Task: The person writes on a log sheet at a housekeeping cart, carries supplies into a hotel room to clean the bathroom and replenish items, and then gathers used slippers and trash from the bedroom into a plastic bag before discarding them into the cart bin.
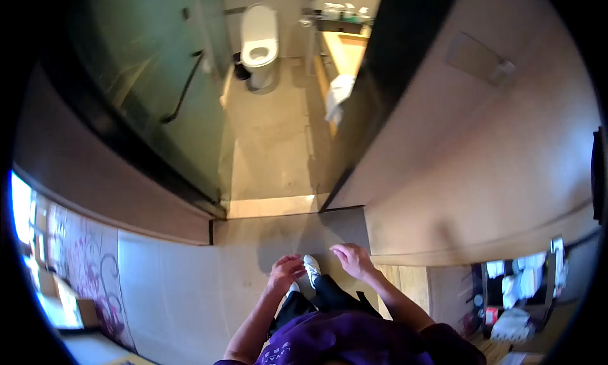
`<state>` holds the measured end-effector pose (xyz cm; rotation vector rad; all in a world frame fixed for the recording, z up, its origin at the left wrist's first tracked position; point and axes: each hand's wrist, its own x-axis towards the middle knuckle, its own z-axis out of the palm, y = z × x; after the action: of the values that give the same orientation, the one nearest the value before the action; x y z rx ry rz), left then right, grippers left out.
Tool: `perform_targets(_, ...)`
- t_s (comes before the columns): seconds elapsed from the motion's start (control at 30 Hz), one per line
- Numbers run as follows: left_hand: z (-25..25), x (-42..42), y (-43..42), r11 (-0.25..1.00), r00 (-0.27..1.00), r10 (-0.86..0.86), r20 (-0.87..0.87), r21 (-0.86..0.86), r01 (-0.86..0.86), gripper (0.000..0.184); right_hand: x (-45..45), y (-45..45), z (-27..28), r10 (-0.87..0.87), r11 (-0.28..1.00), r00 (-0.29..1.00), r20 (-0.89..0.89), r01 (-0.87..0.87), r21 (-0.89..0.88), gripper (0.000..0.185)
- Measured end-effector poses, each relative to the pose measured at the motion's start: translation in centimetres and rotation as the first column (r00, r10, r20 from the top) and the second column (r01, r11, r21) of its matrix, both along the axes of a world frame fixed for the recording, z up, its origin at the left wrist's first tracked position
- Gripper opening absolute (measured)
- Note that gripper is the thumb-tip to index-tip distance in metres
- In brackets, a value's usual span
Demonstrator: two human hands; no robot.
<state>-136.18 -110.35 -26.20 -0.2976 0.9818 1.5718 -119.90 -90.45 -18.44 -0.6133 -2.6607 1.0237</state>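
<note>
My left hand [287, 270] is held in front of my body, over the floor and near my white shoe [311, 269]. Its fingers are loosely curled, and I cannot make out anything in them. To the right, my right hand [352, 259] hangs at about the same height with its fingers bent inward; whether it holds something small is not visible. Neither hand touches a surface. Ahead, beyond a doorway sill [272, 206], stands a white toilet [259, 42] with its lid up.
A glass door [152, 80] with a dark handle [185, 89] is at the left. A counter [345, 51] with a white towel [340, 96] lies right of the toilet, beside a black bin [240, 67]. Shelves with white items [524, 282] are at the lower right.
</note>
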Motion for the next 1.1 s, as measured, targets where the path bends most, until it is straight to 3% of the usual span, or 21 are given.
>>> perform_targets(0.1, 1.9, 2.0, 2.7, 0.944, 0.944, -0.329, -0.035, -0.037, 0.327, 0.027, 8.1, -1.9, -0.3, -0.247, 0.969, 0.969, 0.016, 0.246, 0.033, 0.012)
perform_targets(0.17, 2.2, 3.1, 4.4, 0.891, 0.89, -0.453, -0.057, -0.042, 0.451, 0.028, 12.6, -3.5, -0.7, -0.403, 0.915, 0.914, 0.049, 0.401, 0.047, 0.012)
perform_targets(0.23, 3.2, 4.9, 6.3, 0.805, 0.801, -0.593, -0.082, -0.06, 0.59, 0.028, 17.4, -5.7, -0.5, -0.451, 0.882, 0.888, -0.092, 0.459, 0.106, 0.01)
perform_targets(0.27, 3.9, 5.9, 7.2, 0.805, 0.799, -0.593, -0.103, -0.058, 0.591, 0.028, 19.1, -6.7, 0.7, -0.481, 0.862, 0.866, -0.133, 0.495, 0.109, 0.009)
perform_targets(0.37, 5.4, 10.5, 9.8, 0.732, 0.718, -0.679, -0.154, -0.066, 0.678, 0.027, 24.1, -9.3, 2.5, -0.601, 0.797, 0.798, -0.042, 0.603, 0.045, 0.012)
perform_targets(0.5, 5.2, 19.6, 12.8, 0.624, 0.617, -0.771, -0.156, 0.003, 0.781, 0.027, 31.6, -11.4, -1.0, -0.756, 0.654, 0.654, -0.023, 0.756, 0.02, 0.015)
perform_targets(0.57, 4.6, 25.3, 13.9, 0.562, 0.557, -0.816, -0.152, 0.017, 0.827, 0.027, 36.2, -11.7, -1.2, -0.76, 0.636, 0.633, 0.146, 0.771, -0.029, 0.019)
perform_targets(0.63, 4.3, 32.2, 15.7, 0.458, 0.451, -0.888, -0.092, -0.074, 0.886, 0.029, 41.3, -11.4, -1.5, -0.778, 0.598, 0.598, 0.192, 0.799, -0.066, 0.02)
perform_targets(0.7, 3.9, 39.7, 16.7, 0.397, 0.398, -0.912, -0.101, 0.025, 0.917, 0.031, 47.9, -10.6, -0.7, -0.781, 0.557, 0.556, 0.284, 0.826, -0.084, 0.021)
perform_targets(0.77, 2.5, 46.6, 17.5, 0.259, 0.259, -0.966, -0.004, -0.044, 0.965, 0.034, 54.9, -11.0, -1.2, -0.881, 0.462, 0.46, 0.108, 0.887, -0.008, 0.02)
perform_targets(0.8, -2.7, 49.2, 17.5, -0.144, -0.072, -0.655, -0.752, 0.031, 0.989, 0.033, 58.6, -11.0, -1.3, -0.912, 0.409, 0.408, 0.043, 0.912, 0.025, 0.019)
perform_targets(0.83, -1.3, 53.2, 18.1, -0.169, -0.088, -0.657, -0.749, 0.033, 0.985, 0.033, 62.2, -11.3, -0.9, -0.928, 0.369, 0.365, 0.074, 0.928, 0.056, 0.019)
perform_targets(0.87, 0.3, 57.2, 19.0, -0.075, -0.039, -0.921, -0.388, 0.078, 0.994, 0.032, 65.5, -11.1, -0.4, -0.949, 0.303, 0.294, 0.111, 0.95, 0.075, 0.019)
perform_targets(0.9, 3.4, 60.9, 19.7, 0.036, 0.033, -0.998, 0.052, 0.066, 0.997, 0.031, 68.5, -11.2, 0.1, -0.962, 0.244, 0.228, 0.151, 0.965, 0.097, 0.018)
perform_targets(0.93, 8.1, 63.3, 19.7, -0.044, -0.008, -0.975, -0.22, 0.161, 0.986, 0.03, 70.8, -11.4, 0.0, -0.986, 0.156, 0.151, 0.07, 0.985, 0.075, 0.017)
perform_targets(0.97, 9.0, 66.0, 20.7, -0.045, -0.008, -0.977, -0.212, 0.167, 0.985, 0.03, 73.0, -11.1, 0.7, -0.995, 0.092, 0.089, 0.05, 0.994, 0.064, 0.017)
perform_targets(1.03, 9.7, 70.1, 23.0, -0.166, -0.16, -0.97, -0.182, 0.02, 0.986, 0.031, 76.4, -9.7, 1.1, -0.996, -0.067, -0.058, 0.06, 0.987, -0.146, 0.016)
perform_targets(1.1, 7.7, 72.1, 24.6, -0.18, -0.175, -0.952, -0.252, -0.006, 0.984, 0.03, 78.6, -7.7, 0.7, -0.995, -0.1, -0.093, 0.043, 0.973, -0.209, 0.016)
